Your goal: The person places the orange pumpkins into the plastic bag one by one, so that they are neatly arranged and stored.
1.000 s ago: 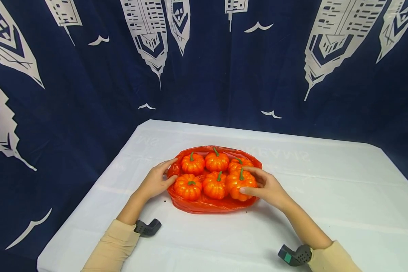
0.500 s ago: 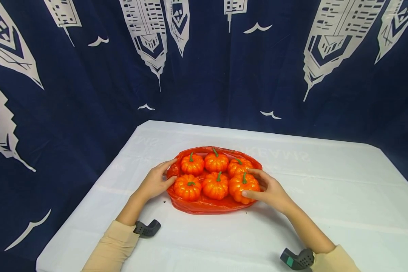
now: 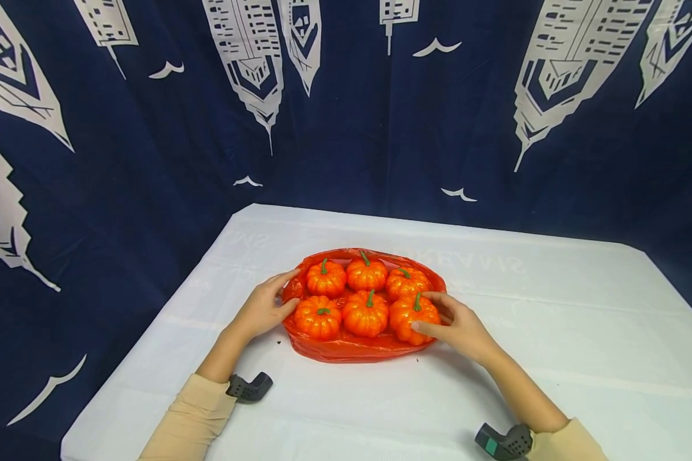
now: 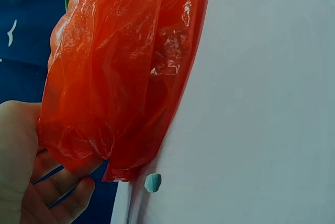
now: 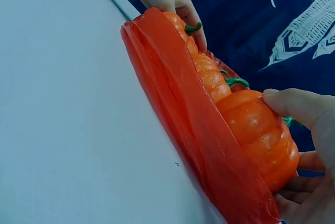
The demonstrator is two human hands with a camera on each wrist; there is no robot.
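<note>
A red plastic bag (image 3: 346, 351) lies spread on the table with its mouth upward, and several small orange pumpkins with green stems sit in it in two rows. At the front right corner, my right hand (image 3: 463, 330) grips a pumpkin (image 3: 408, 318), thumb on the near side and fingers round the right side. In the right wrist view, the thumb presses that pumpkin's (image 5: 261, 135) top. My left hand (image 3: 263, 306) holds the bag's left side between thumb and fingers, beside the front left pumpkin (image 3: 318, 317). Through the thin red film (image 4: 120, 77), some left fingers show in the left wrist view.
A white cloth covers the table (image 3: 582, 320), and a dark blue curtain (image 3: 357, 160) with white building prints hangs behind it. Small dark specks lie near the bag's front edge. Each wrist wears a black device, one (image 3: 250, 387) left and one (image 3: 504, 442) right.
My right hand has moved a little right and toward me with the front right pumpkin, which now sits lower in the corner of the bag. The left hand has stayed in place.
</note>
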